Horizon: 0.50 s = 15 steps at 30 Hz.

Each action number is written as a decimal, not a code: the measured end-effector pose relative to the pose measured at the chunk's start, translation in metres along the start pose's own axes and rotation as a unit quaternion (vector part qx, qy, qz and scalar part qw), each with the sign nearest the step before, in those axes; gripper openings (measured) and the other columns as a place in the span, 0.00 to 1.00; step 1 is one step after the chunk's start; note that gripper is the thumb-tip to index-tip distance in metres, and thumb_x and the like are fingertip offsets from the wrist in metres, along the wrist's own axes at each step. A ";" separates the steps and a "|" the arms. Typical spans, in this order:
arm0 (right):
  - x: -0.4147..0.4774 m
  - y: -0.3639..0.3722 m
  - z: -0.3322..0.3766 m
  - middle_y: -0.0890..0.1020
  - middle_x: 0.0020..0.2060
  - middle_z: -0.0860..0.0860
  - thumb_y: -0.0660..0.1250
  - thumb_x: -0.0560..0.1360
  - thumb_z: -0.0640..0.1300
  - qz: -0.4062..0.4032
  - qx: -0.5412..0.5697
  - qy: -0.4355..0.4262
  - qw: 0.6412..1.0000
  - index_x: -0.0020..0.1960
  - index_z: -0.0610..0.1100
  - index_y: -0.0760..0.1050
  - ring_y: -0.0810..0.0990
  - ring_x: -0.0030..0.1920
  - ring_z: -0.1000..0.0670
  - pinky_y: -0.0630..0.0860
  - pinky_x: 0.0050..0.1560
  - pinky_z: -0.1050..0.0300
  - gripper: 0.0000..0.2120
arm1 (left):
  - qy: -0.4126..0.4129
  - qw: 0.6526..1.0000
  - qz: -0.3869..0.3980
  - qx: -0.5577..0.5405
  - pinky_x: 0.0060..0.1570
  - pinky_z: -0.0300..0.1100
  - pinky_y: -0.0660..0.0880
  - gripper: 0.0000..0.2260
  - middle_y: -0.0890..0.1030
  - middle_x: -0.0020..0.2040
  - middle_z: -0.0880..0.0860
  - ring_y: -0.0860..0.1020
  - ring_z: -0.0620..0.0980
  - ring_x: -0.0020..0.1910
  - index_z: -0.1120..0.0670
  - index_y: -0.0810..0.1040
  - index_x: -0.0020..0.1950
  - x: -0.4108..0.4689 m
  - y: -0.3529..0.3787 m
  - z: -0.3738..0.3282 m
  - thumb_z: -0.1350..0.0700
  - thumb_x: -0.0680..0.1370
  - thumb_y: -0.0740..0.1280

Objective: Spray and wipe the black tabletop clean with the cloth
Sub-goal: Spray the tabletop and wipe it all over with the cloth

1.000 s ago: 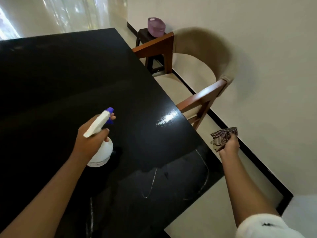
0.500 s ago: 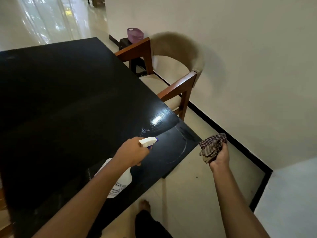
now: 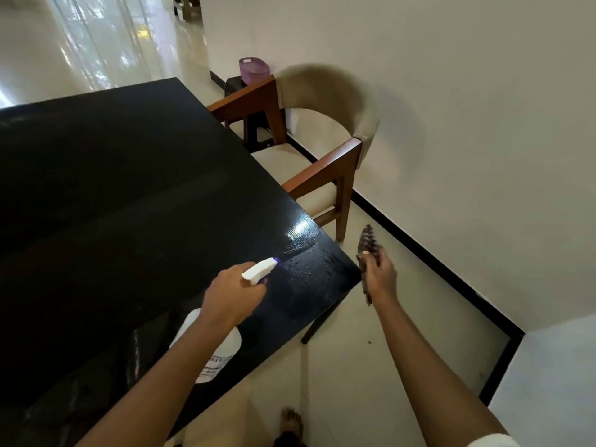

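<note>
The black tabletop (image 3: 113, 188) fills the left side of the view. Its near right corner is shiny and wet with little drops. The spray bottle (image 3: 225, 350) is up over the table, at 8 o'clock from that wet corner. Its white nozzle points toward 2 o'clock at the wet patch. The left hand (image 3: 230, 298) has its fingers curled tight round the bottle's neck.

The checked cloth (image 3: 367, 243) is off the table, just past the corner at 3 o'clock, in the air over the floor. The right hand (image 3: 380, 275) grips it with its fingers wrapped round it.

A wooden chair (image 3: 325, 175) with a pale seat stands at 12 o'clock from the corner, tucked by the table's edge. Behind it, toward 11 o'clock, a purple basket (image 3: 254, 71) sits on a dark stool (image 3: 238, 88). A bare foot (image 3: 291, 421) shows on the floor at 6 o'clock.
</note>
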State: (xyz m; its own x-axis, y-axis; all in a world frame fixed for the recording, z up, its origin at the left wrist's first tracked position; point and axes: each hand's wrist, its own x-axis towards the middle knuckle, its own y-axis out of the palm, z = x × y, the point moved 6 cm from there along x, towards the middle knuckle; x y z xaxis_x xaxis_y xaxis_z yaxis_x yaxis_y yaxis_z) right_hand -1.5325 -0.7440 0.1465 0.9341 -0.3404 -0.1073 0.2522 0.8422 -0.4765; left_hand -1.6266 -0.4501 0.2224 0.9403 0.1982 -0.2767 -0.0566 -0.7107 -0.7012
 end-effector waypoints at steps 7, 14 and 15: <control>-0.034 0.102 -0.009 0.66 0.74 0.50 0.48 0.77 0.55 0.170 -0.384 -0.283 0.862 0.75 0.51 0.63 0.58 0.76 0.45 0.46 0.74 0.39 0.27 | -0.008 0.970 -0.104 -0.221 0.37 0.42 0.77 0.16 0.77 0.44 0.47 0.78 0.48 0.41 0.48 0.72 0.55 -0.005 -0.037 0.011 0.67 0.76 0.64; -0.074 0.126 -0.001 0.55 0.78 0.52 0.45 0.78 0.64 0.296 -0.413 -0.414 0.756 0.77 0.56 0.55 0.52 0.77 0.48 0.43 0.72 0.40 0.30 | 0.020 0.946 -0.232 -0.224 0.37 0.22 0.72 0.19 0.78 0.46 0.50 0.77 0.32 0.38 0.54 0.74 0.60 0.002 -0.047 0.036 0.71 0.74 0.63; -0.061 0.122 -0.002 0.57 0.77 0.51 0.46 0.77 0.64 0.283 -0.423 -0.422 0.750 0.77 0.55 0.57 0.56 0.76 0.47 0.48 0.72 0.37 0.30 | 0.025 0.944 -0.245 -0.220 0.38 0.21 0.71 0.19 0.77 0.46 0.50 0.77 0.31 0.39 0.53 0.74 0.58 0.002 -0.047 0.035 0.72 0.74 0.63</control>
State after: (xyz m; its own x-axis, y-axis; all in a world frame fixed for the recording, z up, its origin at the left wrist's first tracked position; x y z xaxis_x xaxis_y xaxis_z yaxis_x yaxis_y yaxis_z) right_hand -1.5590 -0.6214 0.0932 0.7489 0.6577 -0.0806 -0.1615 0.0633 -0.9848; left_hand -1.6343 -0.3927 0.2317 0.8319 0.5527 0.0489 0.5248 -0.7552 -0.3928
